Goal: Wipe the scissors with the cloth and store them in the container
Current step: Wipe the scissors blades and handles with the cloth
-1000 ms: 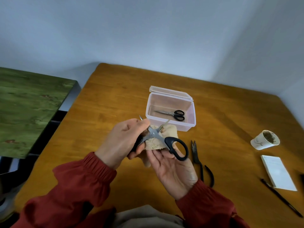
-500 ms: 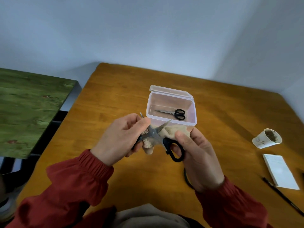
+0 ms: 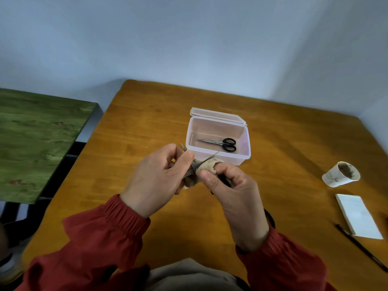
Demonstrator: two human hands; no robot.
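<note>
Frayed beige cloth [image 3: 206, 164] wraps pointed steel scissors [image 3: 211, 156].

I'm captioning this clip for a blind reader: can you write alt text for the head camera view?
Over a wooden table, the left hand holds open scissors while the right hand pinches a beige cloth on one blade. Behind them stands an open clear container holding a smaller black-handled pair.

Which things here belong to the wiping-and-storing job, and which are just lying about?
In the job:
held scissors, gripped by the left hand
cloth, pinched round a blade by the right hand
open container
small scissors lying inside it

Lying about:
paper cup
notepad
pen
</note>
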